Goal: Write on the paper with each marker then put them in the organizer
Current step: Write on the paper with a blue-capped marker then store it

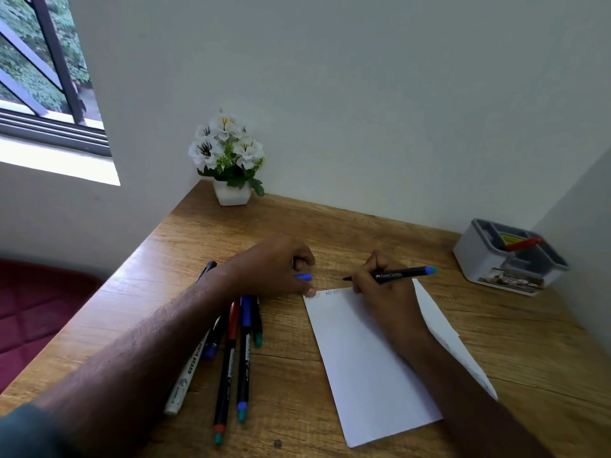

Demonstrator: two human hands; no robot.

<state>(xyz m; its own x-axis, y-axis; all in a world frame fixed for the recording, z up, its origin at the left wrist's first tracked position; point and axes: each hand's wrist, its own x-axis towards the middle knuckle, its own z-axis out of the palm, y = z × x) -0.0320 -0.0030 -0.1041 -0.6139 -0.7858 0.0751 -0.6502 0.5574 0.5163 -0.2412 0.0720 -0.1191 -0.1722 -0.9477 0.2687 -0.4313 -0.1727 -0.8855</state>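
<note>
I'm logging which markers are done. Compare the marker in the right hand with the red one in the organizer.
The black marker is gripped by the right hand and lies nearly level above the paper's top edge; the red marker rests untouched, tilted across the organizer. The black marker is uncapped, tip exposed, with a blue end; the red marker's tip is too small to judge. Both are slim pens.

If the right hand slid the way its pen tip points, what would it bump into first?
The right hand aims its black blue-ended marker leftwards. First in line, likely, is the blue cap in the left hand; depth is unclear.
</note>
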